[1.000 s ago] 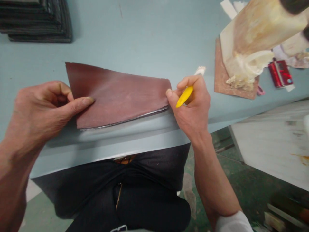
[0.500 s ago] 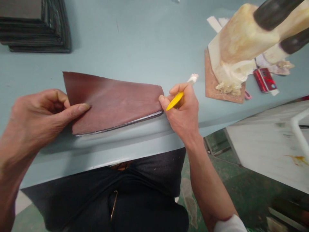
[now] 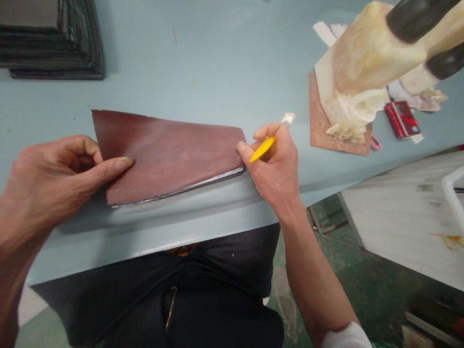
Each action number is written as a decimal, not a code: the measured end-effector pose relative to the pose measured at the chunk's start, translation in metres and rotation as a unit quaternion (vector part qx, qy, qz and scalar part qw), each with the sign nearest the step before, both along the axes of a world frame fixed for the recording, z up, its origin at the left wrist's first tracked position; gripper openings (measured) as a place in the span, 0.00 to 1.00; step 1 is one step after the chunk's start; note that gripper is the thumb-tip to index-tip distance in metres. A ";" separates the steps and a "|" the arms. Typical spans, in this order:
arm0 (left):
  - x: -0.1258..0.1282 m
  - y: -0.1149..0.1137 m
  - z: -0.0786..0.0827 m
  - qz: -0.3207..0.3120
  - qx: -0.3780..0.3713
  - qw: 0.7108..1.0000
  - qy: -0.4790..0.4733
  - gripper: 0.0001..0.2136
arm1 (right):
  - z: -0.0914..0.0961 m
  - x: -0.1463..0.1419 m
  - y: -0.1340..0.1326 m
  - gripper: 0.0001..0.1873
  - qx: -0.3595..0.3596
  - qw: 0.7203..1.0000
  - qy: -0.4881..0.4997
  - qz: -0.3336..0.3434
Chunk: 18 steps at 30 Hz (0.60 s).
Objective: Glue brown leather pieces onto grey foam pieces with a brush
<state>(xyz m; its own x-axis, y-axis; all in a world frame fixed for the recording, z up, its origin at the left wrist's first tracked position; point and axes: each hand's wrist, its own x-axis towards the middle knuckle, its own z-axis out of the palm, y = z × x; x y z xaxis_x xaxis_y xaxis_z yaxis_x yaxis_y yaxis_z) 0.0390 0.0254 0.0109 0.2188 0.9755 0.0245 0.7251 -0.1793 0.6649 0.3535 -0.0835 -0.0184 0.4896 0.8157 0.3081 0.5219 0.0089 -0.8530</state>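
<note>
**Pinched at both ends**

Left grip (image 3: 60, 179) is closed on the wide end of a reddish-brown, leather-like tapering sheet (image 3: 174, 157), thumb on top, fingers curled at the edge. Right grip (image 3: 273, 169) is wrapped round a yellow-handled tool with a frayed whitish tip (image 3: 261, 150), its thumb at the sheet's narrow end. My guess: tucking the tool like that frees the thumb to steady the sheet and keeps the tip off it. Holding the ends also leaves the shiny grey strip (image 3: 217, 177) along the near edge uncovered.

The sheet's over the front of a smooth pale-blue tabletop (image 3: 217, 67); can't tell if it's lying flat. Off right, a stained cream plastic container (image 3: 369, 67) sits on a flat brown board (image 3: 321, 130), probably to catch mess, near a shiny red boxy item (image 3: 402, 120). Flat black stacked pieces (image 3: 50, 48) sit far left. Beyond the front edge: dark clothing (image 3: 166, 299), worn green floor (image 3: 337, 270), whitish panel (image 3: 409, 217).
</note>
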 end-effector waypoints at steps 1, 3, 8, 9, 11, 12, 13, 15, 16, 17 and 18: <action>0.001 0.000 0.001 0.004 -0.012 1.000 -0.007 0.20 | 0.000 0.000 0.000 0.13 -0.002 1.000 -0.002 0.001; 0.002 -0.001 0.002 0.007 -0.018 1.000 -0.019 0.20 | -0.001 0.000 0.001 0.13 -0.003 1.000 -0.006 0.001; -0.001 0.001 0.000 0.006 -0.020 1.000 -0.017 0.20 | 0.001 0.000 0.000 0.14 0.003 1.000 -0.011 0.000; -0.001 0.000 0.000 0.009 -0.023 1.000 -0.008 0.21 | 0.002 0.000 0.000 0.14 0.003 1.000 -0.011 0.002; -0.001 0.000 0.001 0.008 -0.025 1.000 0.001 0.22 | 0.003 0.000 0.000 0.14 -0.002 1.000 -0.009 0.003; 0.000 -0.001 0.002 0.005 -0.026 1.000 0.001 0.22 | 0.004 0.000 0.001 0.14 -0.004 1.000 -0.007 0.002; 0.000 -0.002 0.002 0.000 -0.027 1.000 0.001 0.23 | 0.005 0.000 0.001 0.13 -0.007 1.000 -0.006 0.001; 0.000 -0.003 0.003 -0.007 -0.022 1.000 0.000 0.22 | 0.005 0.000 0.002 0.13 -0.012 1.000 -0.001 -0.003; 0.000 -0.003 0.003 -0.009 -0.022 1.000 0.000 0.22 | 0.005 0.001 0.002 0.13 -0.015 1.000 0.001 -0.003; -0.001 -0.003 0.002 -0.010 -0.023 1.000 0.000 0.22 | 0.005 0.001 0.003 0.14 -0.019 1.000 0.003 -0.001; -0.002 -0.002 0.001 -0.010 -0.022 1.000 0.006 0.23 | 0.004 0.002 0.003 0.14 -0.022 1.000 0.004 0.003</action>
